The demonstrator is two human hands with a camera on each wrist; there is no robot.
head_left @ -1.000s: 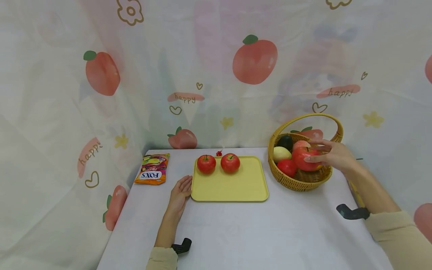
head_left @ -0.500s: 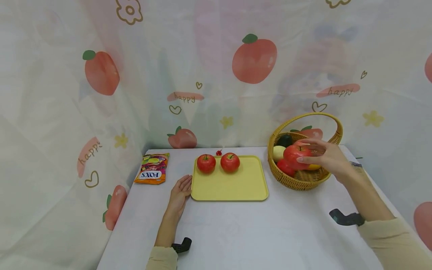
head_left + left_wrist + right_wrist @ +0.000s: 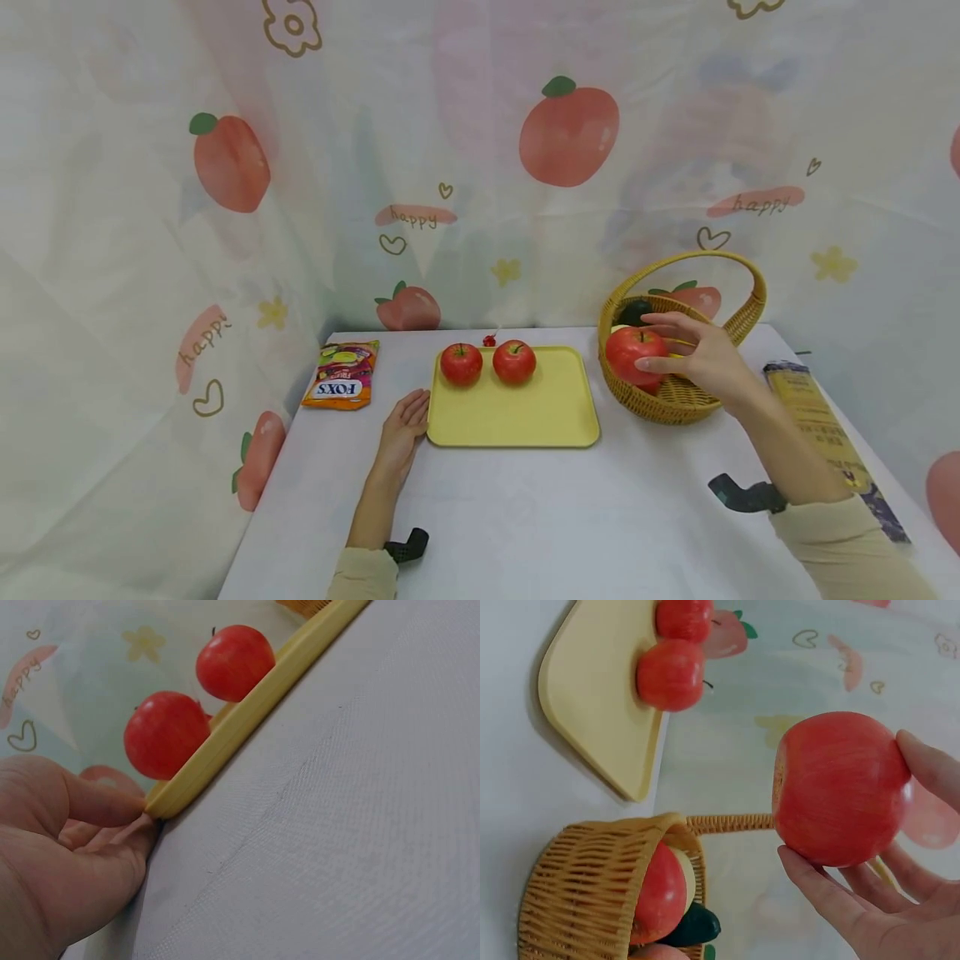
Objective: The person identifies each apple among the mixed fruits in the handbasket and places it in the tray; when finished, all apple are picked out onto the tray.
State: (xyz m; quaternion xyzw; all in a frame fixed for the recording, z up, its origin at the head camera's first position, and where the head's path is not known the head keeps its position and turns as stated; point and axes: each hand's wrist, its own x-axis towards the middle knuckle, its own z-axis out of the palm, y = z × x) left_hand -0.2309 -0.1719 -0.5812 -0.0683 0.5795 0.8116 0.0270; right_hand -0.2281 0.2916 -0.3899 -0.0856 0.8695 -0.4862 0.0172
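Note:
My right hand [image 3: 705, 358] grips a red apple [image 3: 630, 354] by its sides, thumb across from the fingers. In the head view the apple overlaps the left rim of the wicker basket [image 3: 663, 408]; the right wrist view shows the apple [image 3: 840, 787] lifted clear of it. At the yellow tray's [image 3: 517, 417] left edge, my left hand [image 3: 399, 433] pinches the rim, as the left wrist view shows close up. Two red apples [image 3: 461, 365] sit side by side along the tray's back. Inside the basket lie another red fruit [image 3: 660, 896] and a dark green one [image 3: 695, 924].
A bag of Fox's sweets [image 3: 341, 375] lies at the table's back left. Along the right edge, partly behind my right forearm, is a long yellow package [image 3: 817, 425]. A tiny red item [image 3: 489, 341] sits behind the tray. Printed cloth hangs behind the table.
My right hand has lifted the apple from among the basket's fruit and carried it left toward the tray. The left hand has stayed at the tray's edge.

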